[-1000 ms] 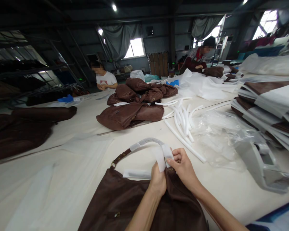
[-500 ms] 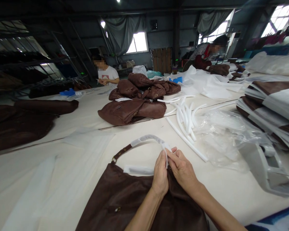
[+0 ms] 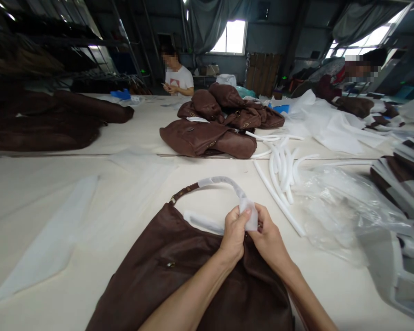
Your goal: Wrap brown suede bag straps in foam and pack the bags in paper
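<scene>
A dark brown leather handbag lies in front of me, its strap arched above the opening. White tissue-like wrapping covers most of that strap and ends in a loose flap at the right. My left hand is closed there, its thumb pressing on the flap. My right hand is closed at the flap's right edge, some of its fingers hidden behind. A white padded roll shows at the bag's opening.
Brown bags are piled farther back. White foam tubes and clear plastic bags lie right, near a grey tape dispenser. Thin white sheets lie left. One person stands across the table; another bends at the far right.
The wrapping's end now spreads as a flap between my hands, where a narrow edge showed before. My left thumb has come over it. The view has shifted, so the scene sits differently.
</scene>
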Available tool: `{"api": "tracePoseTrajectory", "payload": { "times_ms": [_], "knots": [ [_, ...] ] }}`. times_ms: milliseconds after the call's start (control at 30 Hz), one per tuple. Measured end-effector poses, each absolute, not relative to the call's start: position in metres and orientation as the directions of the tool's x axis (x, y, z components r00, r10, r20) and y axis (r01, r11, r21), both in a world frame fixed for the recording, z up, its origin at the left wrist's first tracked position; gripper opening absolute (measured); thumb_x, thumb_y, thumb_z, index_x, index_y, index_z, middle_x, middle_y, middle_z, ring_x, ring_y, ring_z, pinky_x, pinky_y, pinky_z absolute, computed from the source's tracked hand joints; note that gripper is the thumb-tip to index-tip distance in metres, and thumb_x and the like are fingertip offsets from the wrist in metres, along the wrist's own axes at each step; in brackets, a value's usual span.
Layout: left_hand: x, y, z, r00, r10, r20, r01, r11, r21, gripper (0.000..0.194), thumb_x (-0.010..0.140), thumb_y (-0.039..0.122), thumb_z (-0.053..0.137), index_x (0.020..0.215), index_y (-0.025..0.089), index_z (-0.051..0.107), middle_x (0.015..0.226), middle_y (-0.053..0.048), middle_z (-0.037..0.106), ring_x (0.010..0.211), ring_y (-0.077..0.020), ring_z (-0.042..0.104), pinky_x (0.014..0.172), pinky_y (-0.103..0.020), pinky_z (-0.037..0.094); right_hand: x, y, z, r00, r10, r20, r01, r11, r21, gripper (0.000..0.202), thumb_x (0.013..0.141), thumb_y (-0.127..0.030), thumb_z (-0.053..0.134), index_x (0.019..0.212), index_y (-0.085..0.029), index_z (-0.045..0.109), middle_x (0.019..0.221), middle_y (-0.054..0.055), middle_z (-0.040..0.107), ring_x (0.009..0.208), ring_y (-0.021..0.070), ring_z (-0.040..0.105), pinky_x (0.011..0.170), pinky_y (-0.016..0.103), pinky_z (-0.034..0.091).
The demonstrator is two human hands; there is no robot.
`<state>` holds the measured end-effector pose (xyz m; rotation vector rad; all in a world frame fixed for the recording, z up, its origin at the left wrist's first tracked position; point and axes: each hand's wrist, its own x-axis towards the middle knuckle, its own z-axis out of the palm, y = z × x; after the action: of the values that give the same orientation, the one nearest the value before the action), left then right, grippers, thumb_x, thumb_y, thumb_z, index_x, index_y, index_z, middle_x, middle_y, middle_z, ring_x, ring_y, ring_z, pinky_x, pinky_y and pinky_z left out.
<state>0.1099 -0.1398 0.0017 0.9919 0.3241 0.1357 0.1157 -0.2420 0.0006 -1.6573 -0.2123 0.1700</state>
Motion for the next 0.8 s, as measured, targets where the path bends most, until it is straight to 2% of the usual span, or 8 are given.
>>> {"api": "tracePoseTrajectory", "payload": {
  "times_ms": [67, 133, 200, 267, 367, 500, 667, 800],
  "knots": [
    [0.11, -0.138, 0.001, 0.945, 0.24, -0.222, 0.049, 0.566, 0.823, 0.039, 0.069, 0.043, 0.078, 0.089, 0.011, 0.069, 0.078, -0.007, 0.069, 0.069, -0.0186, 0.061, 0.065, -0.026, 0.047, 0.115, -0.249, 0.003, 0.944, 0.306, -0.122, -0.163, 0.115, -0.98, 0.059, 0.074, -0.03, 0.074, 0.128, -0.027, 0.049, 0.099, 0.003, 0.07, 0.089, 0.0219, 0.065, 0.082, 0.034, 0.048],
    [0.111, -0.138, 0.0, 0.949, 0.206, -0.24, 0.078, 0.582, 0.81, 0.041, 0.07, 0.044, 0.077, 0.092, 0.01, 0.069, 0.081, -0.01, 0.071, 0.069, -0.0196, 0.063, 0.064, -0.027, 0.047, 0.115, -0.256, 0.006, 0.921, 0.323, -0.217, -0.309, 0.268, -0.912, 0.051, 0.076, -0.039, 0.074, 0.121, -0.026, 0.054, 0.09, 0.003, 0.07, 0.083, 0.0212, 0.065, 0.079, 0.034, 0.049],
    [0.111, -0.138, 0.002, 0.949, 0.188, -0.253, 0.093, 0.602, 0.793, 0.043, 0.069, 0.043, 0.078, 0.094, 0.01, 0.07, 0.083, -0.011, 0.072, 0.069, -0.0198, 0.064, 0.064, -0.026, 0.047, 0.117, -0.261, 0.008, 0.923, 0.271, -0.274, -0.355, 0.319, -0.879, 0.04, 0.077, -0.049, 0.073, 0.104, -0.023, 0.06, 0.082, 0.004, 0.069, 0.076, 0.0204, 0.065, 0.075, 0.034, 0.049],
    [0.111, -0.138, 0.005, 0.951, 0.172, -0.258, 0.098, 0.625, 0.775, 0.044, 0.067, 0.043, 0.08, 0.095, 0.01, 0.07, 0.085, -0.011, 0.074, 0.071, -0.0208, 0.066, 0.065, -0.027, 0.048, 0.119, -0.261, 0.008, 0.926, 0.237, -0.295, -0.356, 0.278, -0.892, 0.039, 0.075, -0.055, 0.075, 0.09, -0.022, 0.062, 0.076, 0.003, 0.067, 0.072, 0.0188, 0.062, 0.071, 0.031, 0.048],
    [0.111, -0.139, 0.01, 0.959, 0.147, -0.244, 0.095, 0.641, 0.762, 0.042, 0.067, 0.041, 0.081, 0.093, 0.01, 0.072, 0.086, -0.012, 0.075, 0.075, -0.0228, 0.068, 0.07, -0.03, 0.051, 0.121, -0.255, 0.005, 0.924, 0.279, -0.263, -0.327, 0.215, -0.92, 0.038, 0.073, -0.054, 0.078, 0.078, -0.019, 0.065, 0.074, 0.001, 0.063, 0.069, 0.0156, 0.057, 0.067, 0.028, 0.044],
    [0.109, -0.139, 0.015, 0.97, 0.127, -0.207, 0.078, 0.646, 0.759, 0.036, 0.07, 0.038, 0.078, 0.092, 0.009, 0.073, 0.085, -0.012, 0.075, 0.081, -0.0247, 0.069, 0.078, -0.032, 0.052, 0.121, -0.248, 0.004, 0.928, 0.301, -0.22, -0.299, 0.249, -0.921, 0.036, 0.073, -0.051, 0.079, 0.075, -0.017, 0.066, 0.073, -0.001, 0.061, 0.069, 0.0134, 0.051, 0.066, 0.025, 0.041],
    [0.106, -0.141, 0.014, 0.977, 0.081, -0.197, 0.101, 0.637, 0.764, 0.037, 0.074, 0.041, 0.077, 0.094, 0.011, 0.072, 0.084, -0.009, 0.072, 0.08, -0.022, 0.066, 0.077, -0.03, 0.05, 0.119, -0.246, 0.007, 0.966, 0.222, -0.136, -0.192, 0.254, -0.948, 0.038, 0.071, -0.052, 0.079, 0.07, -0.018, 0.062, 0.069, -0.002, 0.055, 0.065, 0.0128, 0.046, 0.063, 0.025, 0.039],
    [0.101, -0.142, 0.016, 0.974, 0.12, -0.191, 0.092, 0.561, 0.823, 0.033, 0.076, 0.045, 0.076, 0.078, 0.013, 0.068, 0.075, -0.003, 0.066, 0.073, -0.0162, 0.059, 0.072, -0.025, 0.046, 0.117, -0.248, 0.002, 0.982, 0.168, -0.09, -0.12, 0.179, -0.976, 0.043, 0.073, -0.056, 0.075, 0.064, -0.019, 0.054, 0.061, -0.003, 0.046, 0.06, 0.012, 0.039, 0.056, 0.024, 0.035]
  ]
}}
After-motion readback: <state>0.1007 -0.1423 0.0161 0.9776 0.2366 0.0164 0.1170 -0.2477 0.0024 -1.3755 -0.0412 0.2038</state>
